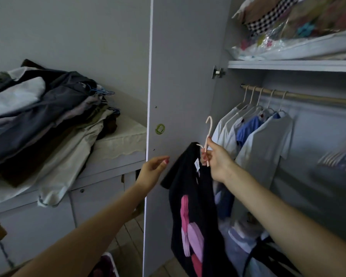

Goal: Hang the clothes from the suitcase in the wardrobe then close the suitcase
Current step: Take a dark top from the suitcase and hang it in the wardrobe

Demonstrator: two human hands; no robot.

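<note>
Shirt [190, 206], black with pink print, hangs on a hanger [207, 134] pinched by the right hand [218, 158] before the wardrobe rail [308, 96]. Left hand [151, 172] hovers beside the door [180, 76], fingers loose, holding nothing.
</note>
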